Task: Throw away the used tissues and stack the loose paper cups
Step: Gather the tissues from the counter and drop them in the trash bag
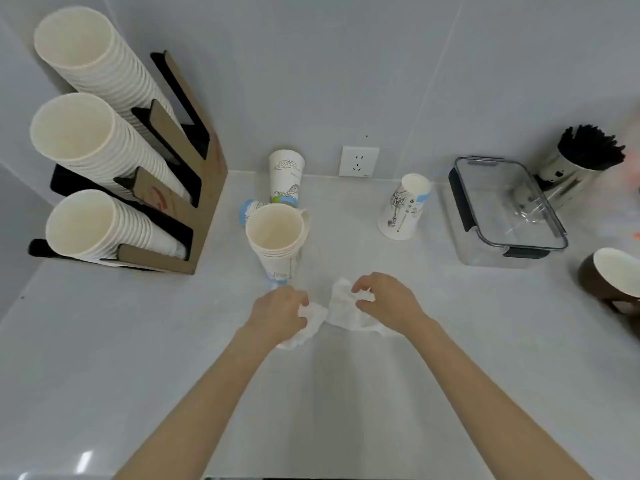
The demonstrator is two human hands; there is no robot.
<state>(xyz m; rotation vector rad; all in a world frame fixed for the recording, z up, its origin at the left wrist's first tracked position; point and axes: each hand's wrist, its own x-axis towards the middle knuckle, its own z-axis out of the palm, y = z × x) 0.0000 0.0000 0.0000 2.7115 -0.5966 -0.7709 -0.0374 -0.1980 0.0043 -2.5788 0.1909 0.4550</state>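
crumpled soft tissues [341, 308], matt paper cups [275, 237], glossy steel canister [557, 178]

The left hand [280, 311] is covering the near part of one crumpled tissue [308, 323], so how the fingers are closing on it is not showing. The right hand [384, 301] is hiding the far edge of the other tissue [343, 310] — the fingertips are curling out of sight. A lying cup [251, 209] is showing only its base behind the short cup stack [275, 240]. The brown bowl [613, 282] is running off the right edge, and the steel holder [561, 178] beside the clear container [505, 209] is smearing into blur — its dark contents are too indistinct to name.
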